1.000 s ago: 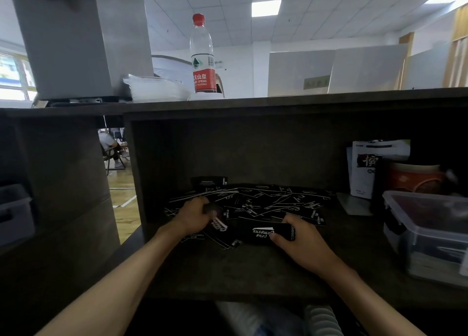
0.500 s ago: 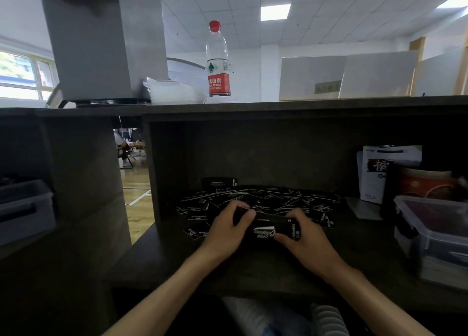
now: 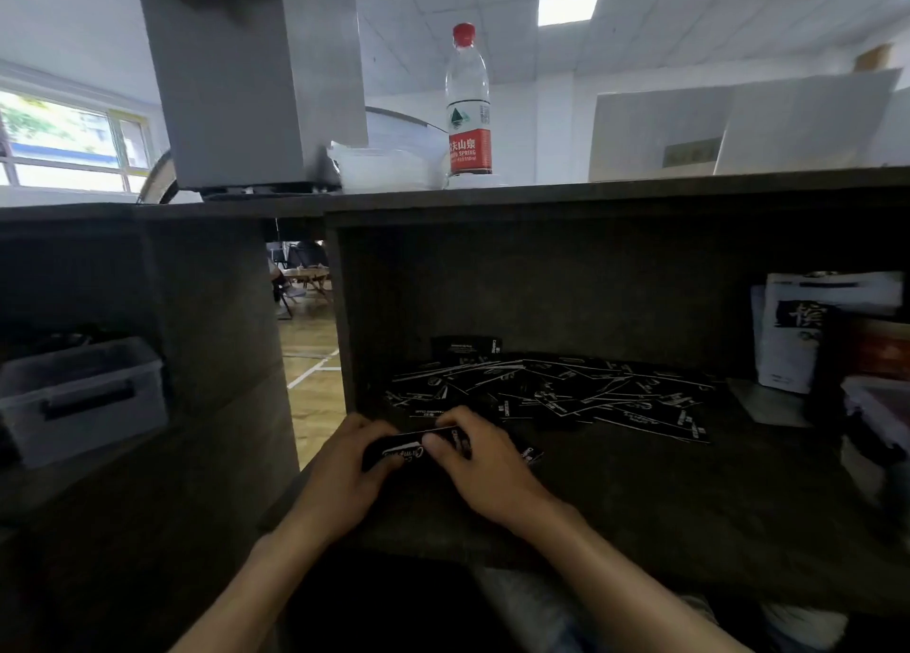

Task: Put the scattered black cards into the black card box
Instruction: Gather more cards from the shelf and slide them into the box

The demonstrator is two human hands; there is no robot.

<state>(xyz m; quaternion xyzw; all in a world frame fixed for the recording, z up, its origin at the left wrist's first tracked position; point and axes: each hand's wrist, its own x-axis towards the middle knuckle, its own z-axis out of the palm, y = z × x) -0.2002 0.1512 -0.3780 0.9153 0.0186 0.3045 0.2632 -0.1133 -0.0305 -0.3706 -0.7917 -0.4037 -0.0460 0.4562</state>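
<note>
left hand (image 3: 347, 475) + right hand (image 3: 485, 465): each grip grasping black card box (image 3: 411, 448) | black cards (image 3: 556, 391) scattered far-right on shelf (image 3: 689, 495)

**Office room, dark shelf unit**

Dark wooden shelf unit (image 3: 591, 283) fills centre. Window (image 3: 64, 145) at left edge, lit ceiling panel (image 3: 568, 6) upper right, white walls, wooden floor (image 3: 310, 357) through gap left of centre.

A second ago the left hand (image 3: 344, 470) lay on the scattered black cards (image 3: 566, 391) — now it grips the black card box (image 3: 411, 450) with the right hand (image 3: 480, 460). The box seems slightly lifted — blur hides it.
</note>
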